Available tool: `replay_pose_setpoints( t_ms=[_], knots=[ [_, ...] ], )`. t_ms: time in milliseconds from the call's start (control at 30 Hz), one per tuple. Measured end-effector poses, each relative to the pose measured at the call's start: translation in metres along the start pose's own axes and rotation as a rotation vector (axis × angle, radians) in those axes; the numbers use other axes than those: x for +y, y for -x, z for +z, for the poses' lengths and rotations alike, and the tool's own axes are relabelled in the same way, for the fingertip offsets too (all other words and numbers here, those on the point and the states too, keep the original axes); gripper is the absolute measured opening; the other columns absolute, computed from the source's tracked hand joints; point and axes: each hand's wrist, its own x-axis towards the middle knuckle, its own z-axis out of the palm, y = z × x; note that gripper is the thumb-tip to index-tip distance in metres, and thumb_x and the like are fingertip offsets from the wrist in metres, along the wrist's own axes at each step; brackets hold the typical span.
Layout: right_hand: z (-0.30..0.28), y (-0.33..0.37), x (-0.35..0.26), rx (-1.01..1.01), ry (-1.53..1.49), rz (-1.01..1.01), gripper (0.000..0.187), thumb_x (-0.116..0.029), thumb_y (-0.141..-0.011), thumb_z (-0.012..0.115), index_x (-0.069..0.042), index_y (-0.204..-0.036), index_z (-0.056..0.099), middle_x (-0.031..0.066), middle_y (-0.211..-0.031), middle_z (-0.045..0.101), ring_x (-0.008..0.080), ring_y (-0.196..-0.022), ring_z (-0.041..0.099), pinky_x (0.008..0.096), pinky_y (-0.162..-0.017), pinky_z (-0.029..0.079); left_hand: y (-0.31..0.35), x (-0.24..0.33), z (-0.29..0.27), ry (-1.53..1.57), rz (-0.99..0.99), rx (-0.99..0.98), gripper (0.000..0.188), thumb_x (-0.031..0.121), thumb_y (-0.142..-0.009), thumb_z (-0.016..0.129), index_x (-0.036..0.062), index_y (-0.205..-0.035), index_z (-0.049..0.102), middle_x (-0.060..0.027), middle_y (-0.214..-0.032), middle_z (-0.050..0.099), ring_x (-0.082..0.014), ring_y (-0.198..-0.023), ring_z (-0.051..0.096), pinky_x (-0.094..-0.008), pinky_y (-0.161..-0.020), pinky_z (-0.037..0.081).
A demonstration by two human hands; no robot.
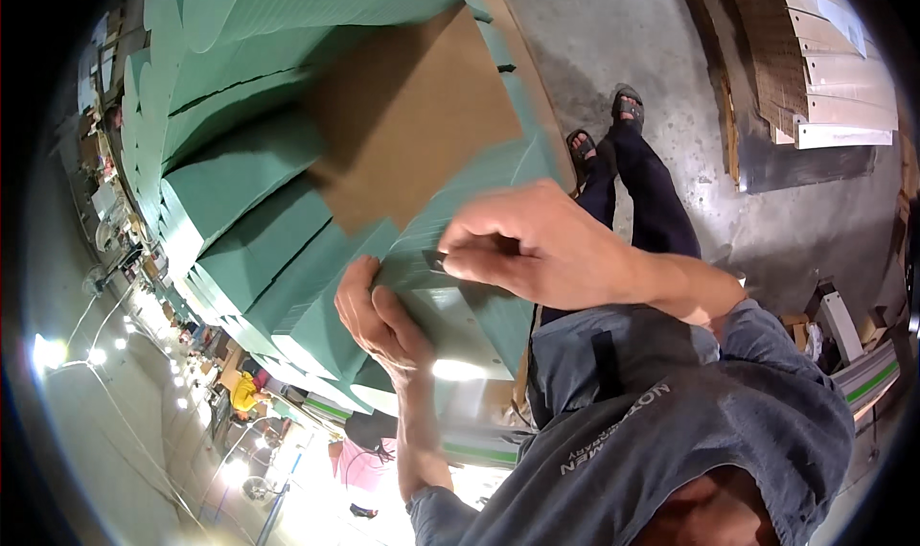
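Stacks of thin green sheets [268, 172] stand packed around a brown board [412, 115]. My left hand [383, 321] is curled against the edge of a nearer green stack [450, 321], thumb and fingers pressed on it. Just to the right, my right hand [546, 244] is closed in a pinch above the same stack. From its fingertips pokes a small dark flat piece [437, 261], which looks like a blade but is mostly hidden. Its tip is at the stack's face, close to my left fingers.
A concrete floor [594, 47] lies beyond the stacks, with my sandalled feet [628, 105] on it. At the far right, pale stacked panels [843, 76] rest by a dark base. Bright lamps [48, 352] and a person in yellow [245, 393] show at the left.
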Motion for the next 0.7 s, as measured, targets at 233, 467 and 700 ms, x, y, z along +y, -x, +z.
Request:
replay_pose_setpoints(
  t_ms=[233,467,700],
  knots=[
    [-0.016,-0.001,0.063,0.065,0.257,0.012,0.017,-0.017,-0.091,0.069,-0.001,-0.094,0.067,0.0124,-0.073,0.062,0.0214,-0.061,0.057,0.0346,-0.060,0.046,-0.001,-0.001,0.001,-0.008,0.017,0.014,0.033,0.020,-0.104,0.043,-0.0049,-0.116,0.062,-0.0201,-0.113,0.065,-0.0382,-0.104,0.059,-0.0457,-0.096,0.043],
    [0.012,0.027,0.018,0.275,-0.170,0.281,0.013,-0.012,-0.092,0.074,0.000,-0.094,0.070,-0.0034,-0.069,0.060,0.0020,-0.062,0.051,0.0224,-0.055,0.039,0.001,0.001,-0.004,0.001,-0.007,-0.001,0.033,0.021,-0.105,0.044,-0.0038,-0.116,0.062,-0.0198,-0.113,0.066,-0.0386,-0.106,0.059,-0.0455,-0.098,0.042],
    [0.042,0.034,0.054,0.488,0.085,-0.028,0.014,-0.011,-0.091,0.075,-0.001,-0.096,0.066,0.0042,-0.073,0.062,0.0087,-0.061,0.056,0.0262,-0.057,0.045,0.001,0.001,-0.002,-0.001,-0.017,0.014,0.034,0.022,-0.105,0.044,-0.0032,-0.115,0.063,-0.0201,-0.115,0.066,-0.0390,-0.108,0.059,-0.0457,-0.098,0.042]
  ],
)
